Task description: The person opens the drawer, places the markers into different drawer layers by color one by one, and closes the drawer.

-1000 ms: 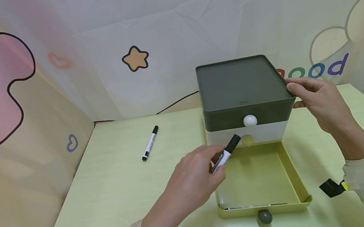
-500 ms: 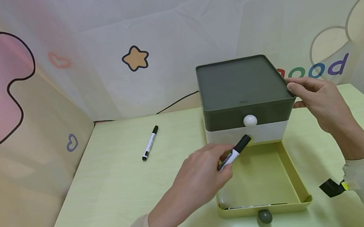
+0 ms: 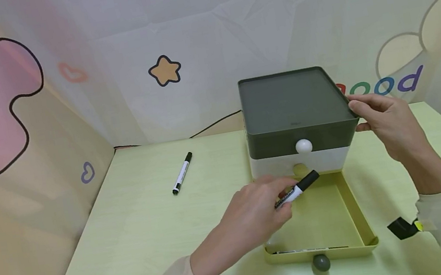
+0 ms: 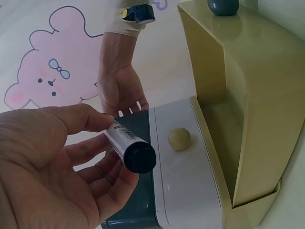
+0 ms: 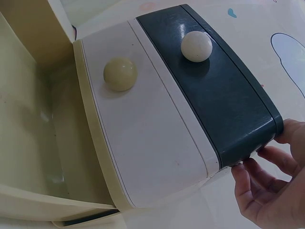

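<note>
My left hand (image 3: 255, 212) pinches a white marker with a black cap (image 3: 297, 189) between thumb and fingers, above the pulled-out yellow drawer (image 3: 317, 218). In the left wrist view the marker's black end (image 4: 140, 158) points toward the camera. The drawer is the lowest of a stacked drawer box (image 3: 295, 100) with a dark green top and a white middle drawer (image 3: 269, 167). My right hand (image 3: 393, 125) holds the box's right edge near its front corner, thumb at the top rim and fingers against the side (image 5: 267, 176).
A second black-and-white marker (image 3: 182, 174) lies on the table left of the box. Along the drawer's inner front wall lies a thin white and black strip (image 3: 309, 249), mostly hidden. Round knobs stick out, including a dark grey one (image 3: 321, 262). A printed cloth (image 3: 201, 77) hangs behind.
My left hand has moved right and slightly down with the marker, farther over the open drawer; the marker now lies flatter. My right hand stays on the box.
</note>
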Demonstrator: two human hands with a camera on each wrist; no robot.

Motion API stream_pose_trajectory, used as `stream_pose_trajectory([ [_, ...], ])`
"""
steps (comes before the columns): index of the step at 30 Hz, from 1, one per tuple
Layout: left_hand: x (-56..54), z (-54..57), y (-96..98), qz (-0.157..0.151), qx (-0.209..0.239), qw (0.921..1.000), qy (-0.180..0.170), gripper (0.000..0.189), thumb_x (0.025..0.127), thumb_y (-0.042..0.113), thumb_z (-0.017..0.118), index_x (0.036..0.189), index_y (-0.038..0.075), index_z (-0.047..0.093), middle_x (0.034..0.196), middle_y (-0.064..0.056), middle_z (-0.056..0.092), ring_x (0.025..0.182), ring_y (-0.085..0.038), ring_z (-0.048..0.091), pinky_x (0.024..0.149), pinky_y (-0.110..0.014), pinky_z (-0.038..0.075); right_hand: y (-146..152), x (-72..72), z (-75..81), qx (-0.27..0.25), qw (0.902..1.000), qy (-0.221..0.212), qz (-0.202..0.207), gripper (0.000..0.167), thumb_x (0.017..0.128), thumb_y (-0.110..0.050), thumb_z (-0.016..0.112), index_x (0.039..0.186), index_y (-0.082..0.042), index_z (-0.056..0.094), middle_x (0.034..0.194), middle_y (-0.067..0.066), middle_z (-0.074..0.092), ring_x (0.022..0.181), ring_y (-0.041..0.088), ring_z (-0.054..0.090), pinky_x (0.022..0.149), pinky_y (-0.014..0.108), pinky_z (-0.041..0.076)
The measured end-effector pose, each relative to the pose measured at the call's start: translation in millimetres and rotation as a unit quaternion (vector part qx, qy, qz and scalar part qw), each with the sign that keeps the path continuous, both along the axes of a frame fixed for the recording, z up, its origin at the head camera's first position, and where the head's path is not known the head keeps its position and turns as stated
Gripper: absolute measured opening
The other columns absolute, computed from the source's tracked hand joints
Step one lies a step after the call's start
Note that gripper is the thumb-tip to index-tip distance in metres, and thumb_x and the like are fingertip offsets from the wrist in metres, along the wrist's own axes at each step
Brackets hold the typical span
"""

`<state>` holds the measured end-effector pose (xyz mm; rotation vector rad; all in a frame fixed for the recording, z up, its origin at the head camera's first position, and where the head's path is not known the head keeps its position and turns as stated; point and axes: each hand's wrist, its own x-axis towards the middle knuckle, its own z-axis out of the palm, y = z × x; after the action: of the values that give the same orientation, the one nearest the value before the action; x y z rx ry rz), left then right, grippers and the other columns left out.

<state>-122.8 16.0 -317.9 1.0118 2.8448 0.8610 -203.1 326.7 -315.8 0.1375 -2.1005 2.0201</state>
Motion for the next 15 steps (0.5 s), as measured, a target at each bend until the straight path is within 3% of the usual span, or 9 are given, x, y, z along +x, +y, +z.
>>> stream_pose_trajectory([
  [8,-0.7,-7.6,10.8,-0.017,-0.047,0.9985,0.023,0.037,0.094,0.01,0.07,0.13,0.018,0.072,0.097,0.007,0.066,0.072,-0.005,0.051,0.053,-0.018,0.04,1,0.2,-0.4,0.004,1.0,-0.003,-0.002,0.027,0.101,-0.017,0.069,0.127,-0.013,0.075,0.107,-0.007,0.067,0.091,0.003,0.064,0.068,0.016,0.055],
  [15,-2.9,-14.5,20.8,-0.03,-0.072,0.9968,0.018,0.037,0.095,0.013,0.072,0.131,0.019,0.071,0.099,0.004,0.067,0.07,-0.006,0.051,0.053,-0.018,0.039,1,0.0,0.0,0.02,0.9998,-0.007,-0.007,0.033,0.101,-0.019,0.068,0.133,-0.01,0.071,0.109,-0.008,0.067,0.093,0.003,0.064,0.07,0.016,0.055],
])
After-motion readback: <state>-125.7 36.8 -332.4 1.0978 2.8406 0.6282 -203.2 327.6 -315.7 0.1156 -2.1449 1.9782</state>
